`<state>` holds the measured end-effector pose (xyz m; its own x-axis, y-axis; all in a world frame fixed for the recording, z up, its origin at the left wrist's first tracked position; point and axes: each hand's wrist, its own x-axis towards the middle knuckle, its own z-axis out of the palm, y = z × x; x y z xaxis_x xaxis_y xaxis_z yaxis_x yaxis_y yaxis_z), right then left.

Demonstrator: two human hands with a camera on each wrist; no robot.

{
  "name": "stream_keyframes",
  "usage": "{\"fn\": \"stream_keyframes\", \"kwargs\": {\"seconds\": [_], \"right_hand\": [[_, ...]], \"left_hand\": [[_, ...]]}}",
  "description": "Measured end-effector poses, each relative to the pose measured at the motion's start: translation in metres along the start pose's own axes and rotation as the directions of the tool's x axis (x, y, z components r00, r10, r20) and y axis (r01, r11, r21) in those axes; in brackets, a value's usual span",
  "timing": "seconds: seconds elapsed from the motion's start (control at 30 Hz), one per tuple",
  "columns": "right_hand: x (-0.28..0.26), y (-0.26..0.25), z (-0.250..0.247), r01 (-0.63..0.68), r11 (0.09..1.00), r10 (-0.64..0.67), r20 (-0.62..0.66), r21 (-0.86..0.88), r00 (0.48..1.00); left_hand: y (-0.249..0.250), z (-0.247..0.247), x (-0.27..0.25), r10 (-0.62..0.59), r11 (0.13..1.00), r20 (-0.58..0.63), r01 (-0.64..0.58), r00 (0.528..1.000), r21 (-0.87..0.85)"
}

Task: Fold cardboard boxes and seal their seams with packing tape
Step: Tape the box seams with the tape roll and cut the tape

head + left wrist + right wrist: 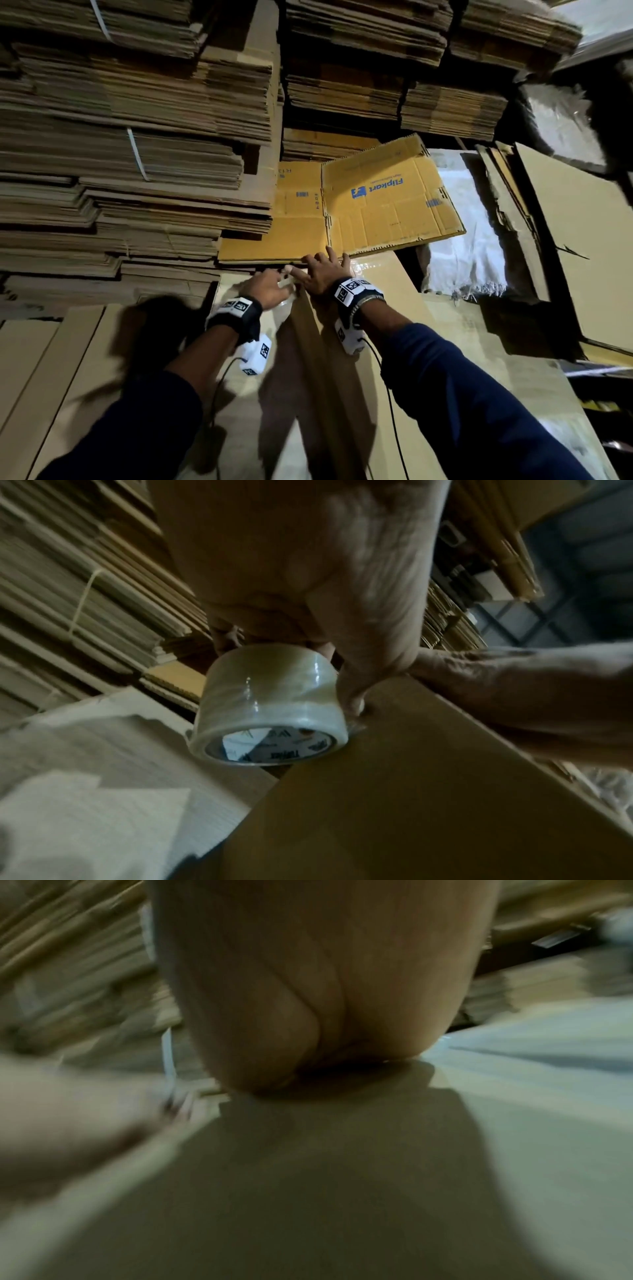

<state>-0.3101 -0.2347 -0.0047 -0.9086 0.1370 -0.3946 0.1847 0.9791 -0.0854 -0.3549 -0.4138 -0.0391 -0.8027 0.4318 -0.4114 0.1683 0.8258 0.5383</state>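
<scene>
- Hands both at the far end of a plain brown box (342, 359), near the seam edge.
- Left hand (270, 286) grips a roll of clear tape (267, 710): thumb (352, 696) down one side, fingers behind the roll, mostly hidden. Roll edge touches the box face in the left wrist view.
- Right hand (322, 274) lies flat on the box top, fingers straight and spread, pressing down, holding nothing. Glossy strip of tape (363, 269) shows on the cardboard just beside its fingertips.
- Right wrist view is blurred; only palm (308, 988) on cardboard is readable there.
- Hands are just beside each other, left a little nearer the person.
- Printed yellow-brown flat carton (387, 202) with a blue logo lies just beyond the hands, tilted, resting on other flat cartons.
- Tall stacks of flattened cardboard (137, 137) fill the left and back, some bundled with white straps (137, 154).
- White woven sack (469, 246) sits right of the printed carton; more loose cardboard sheets (565, 240) lean at far right.
- Both wrists wear straps with black-and-white markers, cables trailing.
</scene>
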Motion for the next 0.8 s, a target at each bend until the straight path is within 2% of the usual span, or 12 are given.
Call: {"fn": "stream_keyframes", "kwargs": {"seconds": [0.1, 0.13, 0.2, 0.27, 0.33, 0.4, 0.47, 0.6, 0.7, 0.8], "right_hand": [[-0.016, 0.018, -0.008, 0.1, 0.985, -0.109, 0.057, 0.138, 0.992], [-0.026, 0.026, -0.014, 0.115, 0.954, -0.124, 0.012, 0.277, 0.992], [-0.054, 0.048, -0.023, 0.122, 0.872, -0.061, -0.141, 0.473, 0.988], [-0.09, 0.075, -0.025, 0.132, 0.85, 0.012, -0.27, 0.511, 0.963], [-0.133, 0.107, -0.014, 0.125, 0.835, 0.062, -0.317, 0.535, 0.946], [-0.176, 0.135, -0.003, 0.057, 0.811, 0.137, -0.283, 0.582, 0.949], [-0.22, 0.158, 0.009, -0.046, 0.801, 0.201, -0.194, 0.597, 0.96], [-0.294, 0.191, 0.028, -0.17, 0.791, 0.243, -0.048, 0.587, 0.969], [-0.324, 0.203, 0.039, -0.215, 0.811, 0.286, -0.049, 0.545, 0.957], [-0.329, 0.201, 0.05, -0.243, 0.837, 0.285, -0.012, 0.489, 0.958]], "left_hand": [[-0.001, 0.003, -0.007, 0.058, 0.998, -0.007, -0.058, 0.998, -0.011], [-0.002, 0.001, -0.011, 0.074, 0.997, -0.004, -0.074, 0.997, -0.01], [-0.004, 0.002, -0.014, 0.09, 0.996, -0.017, -0.091, 0.996, -0.025], [-0.003, 0.007, -0.016, 0.109, 0.992, -0.035, -0.111, 0.993, -0.067], [-0.001, 0.016, -0.019, 0.131, 0.987, -0.052, -0.135, 0.99, -0.086], [-0.001, 0.024, -0.019, 0.116, 0.988, -0.096, -0.124, 0.989, -0.087], [0.003, 0.033, -0.021, 0.075, 0.995, -0.138, -0.084, 0.988, -0.059], [0.018, 0.043, -0.02, 0.036, 0.998, -0.186, -0.044, 0.982, -0.037], [0.024, 0.047, -0.02, 0.009, 1.0, -0.216, -0.015, 0.976, -0.027], [0.025, 0.049, -0.021, 0.004, 0.999, -0.229, -0.012, 0.973, -0.033]]}}
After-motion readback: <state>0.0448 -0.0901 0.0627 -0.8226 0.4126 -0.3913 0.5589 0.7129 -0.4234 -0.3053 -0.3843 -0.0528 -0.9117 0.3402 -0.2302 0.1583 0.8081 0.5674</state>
